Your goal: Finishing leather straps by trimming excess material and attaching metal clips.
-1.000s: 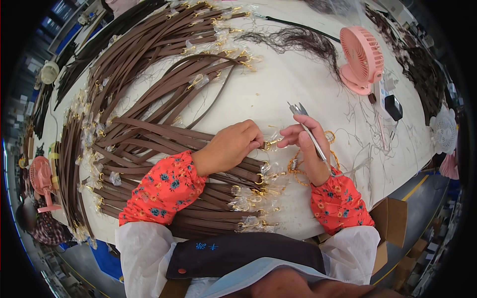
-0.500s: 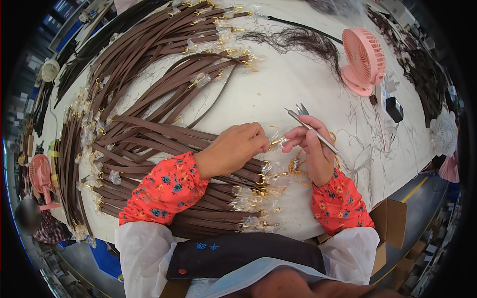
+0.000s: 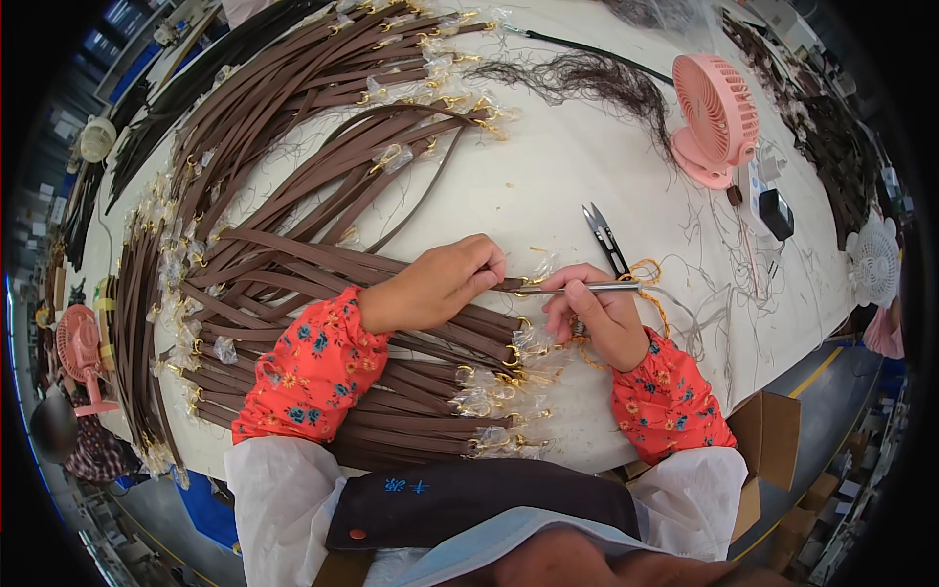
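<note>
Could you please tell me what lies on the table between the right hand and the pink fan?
In the head view, small black thread snips lie between the right hand and the pink fan, with loose threads around.

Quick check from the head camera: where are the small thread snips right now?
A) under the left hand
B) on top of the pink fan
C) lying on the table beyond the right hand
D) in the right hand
C: the thread snips lie free on the white table, just past the right hand, which holds a thin metal tool instead.
</note>
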A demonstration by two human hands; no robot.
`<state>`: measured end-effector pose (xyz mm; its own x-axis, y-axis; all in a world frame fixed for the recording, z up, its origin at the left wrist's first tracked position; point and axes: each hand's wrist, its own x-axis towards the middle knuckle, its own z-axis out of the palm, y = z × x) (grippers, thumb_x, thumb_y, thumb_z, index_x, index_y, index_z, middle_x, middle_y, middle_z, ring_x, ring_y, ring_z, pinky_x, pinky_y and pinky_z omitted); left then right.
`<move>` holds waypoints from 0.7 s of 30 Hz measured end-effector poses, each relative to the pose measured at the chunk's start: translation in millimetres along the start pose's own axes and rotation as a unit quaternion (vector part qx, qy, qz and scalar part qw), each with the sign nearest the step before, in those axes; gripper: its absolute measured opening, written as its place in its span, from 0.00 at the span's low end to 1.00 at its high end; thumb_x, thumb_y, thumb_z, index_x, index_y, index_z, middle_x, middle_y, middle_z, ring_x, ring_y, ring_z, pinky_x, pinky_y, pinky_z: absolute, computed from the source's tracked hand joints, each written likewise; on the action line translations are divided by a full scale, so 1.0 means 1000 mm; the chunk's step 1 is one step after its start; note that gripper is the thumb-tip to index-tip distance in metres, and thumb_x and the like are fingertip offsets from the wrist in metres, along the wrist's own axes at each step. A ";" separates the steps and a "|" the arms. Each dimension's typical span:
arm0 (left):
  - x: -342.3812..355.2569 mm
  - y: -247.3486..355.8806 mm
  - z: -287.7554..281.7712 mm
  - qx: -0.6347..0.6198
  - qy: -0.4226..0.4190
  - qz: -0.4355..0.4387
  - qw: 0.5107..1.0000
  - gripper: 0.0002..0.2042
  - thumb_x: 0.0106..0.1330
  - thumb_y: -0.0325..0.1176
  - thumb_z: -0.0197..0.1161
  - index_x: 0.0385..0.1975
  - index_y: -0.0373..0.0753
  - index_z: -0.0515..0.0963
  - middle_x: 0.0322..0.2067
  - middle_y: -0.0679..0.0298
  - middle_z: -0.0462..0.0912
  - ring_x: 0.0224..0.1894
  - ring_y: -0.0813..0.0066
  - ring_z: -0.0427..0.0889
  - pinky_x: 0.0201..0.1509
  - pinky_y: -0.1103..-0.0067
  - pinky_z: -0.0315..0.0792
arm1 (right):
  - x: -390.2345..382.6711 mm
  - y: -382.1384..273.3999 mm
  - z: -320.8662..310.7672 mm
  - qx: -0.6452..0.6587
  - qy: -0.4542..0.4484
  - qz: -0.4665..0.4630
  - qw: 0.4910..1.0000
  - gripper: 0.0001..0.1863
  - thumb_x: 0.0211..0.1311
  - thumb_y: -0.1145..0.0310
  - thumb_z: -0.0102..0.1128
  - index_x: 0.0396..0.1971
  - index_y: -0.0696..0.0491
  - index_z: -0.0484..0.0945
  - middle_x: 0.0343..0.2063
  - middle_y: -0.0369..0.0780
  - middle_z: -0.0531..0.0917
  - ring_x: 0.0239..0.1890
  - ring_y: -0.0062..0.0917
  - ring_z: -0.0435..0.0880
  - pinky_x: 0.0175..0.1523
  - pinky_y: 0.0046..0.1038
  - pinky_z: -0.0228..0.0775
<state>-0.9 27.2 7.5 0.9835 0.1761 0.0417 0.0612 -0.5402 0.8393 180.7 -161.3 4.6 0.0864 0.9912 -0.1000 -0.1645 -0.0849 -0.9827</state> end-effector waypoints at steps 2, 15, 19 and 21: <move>0.000 0.000 -0.001 -0.005 -0.005 0.008 1.000 0.05 0.70 0.29 0.54 0.38 0.35 0.70 0.36 0.55 0.73 0.39 0.58 0.75 0.45 0.71 0.70 | 0.000 0.000 0.001 -0.007 -0.001 -0.002 1.000 0.18 0.77 0.58 0.42 0.50 0.58 0.72 0.28 0.38 0.81 0.27 0.16 0.76 0.35 0.18 0.69; 0.000 -0.001 -0.002 -0.014 -0.019 0.020 1.000 0.04 0.70 0.29 0.54 0.37 0.35 0.70 0.35 0.57 0.72 0.38 0.61 0.74 0.44 0.72 0.69 | 0.002 0.000 0.002 -0.038 -0.010 0.008 0.999 0.19 0.77 0.57 0.41 0.51 0.56 0.71 0.31 0.36 0.82 0.27 0.13 0.74 0.32 0.16 0.66; 0.000 -0.001 -0.002 -0.015 -0.017 0.027 0.999 0.04 0.70 0.29 0.54 0.37 0.35 0.70 0.35 0.57 0.72 0.38 0.61 0.74 0.43 0.72 0.69 | 0.002 0.002 0.002 -0.041 -0.010 0.010 0.999 0.18 0.77 0.57 0.41 0.51 0.55 0.71 0.31 0.36 0.82 0.27 0.13 0.74 0.32 0.16 0.66; 0.000 0.000 -0.002 -0.016 -0.017 0.027 0.999 0.04 0.70 0.29 0.54 0.37 0.35 0.70 0.35 0.57 0.72 0.38 0.61 0.74 0.43 0.72 0.69 | 0.002 0.002 0.001 -0.041 -0.014 0.002 0.999 0.19 0.77 0.56 0.40 0.51 0.55 0.71 0.31 0.36 0.82 0.27 0.13 0.74 0.32 0.16 0.66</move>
<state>-1.6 28.9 8.4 0.9905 0.1183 0.0700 0.0021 -0.5220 0.8529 179.1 -159.3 2.9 0.0576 0.9933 -0.1004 -0.0845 -0.0954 -0.9918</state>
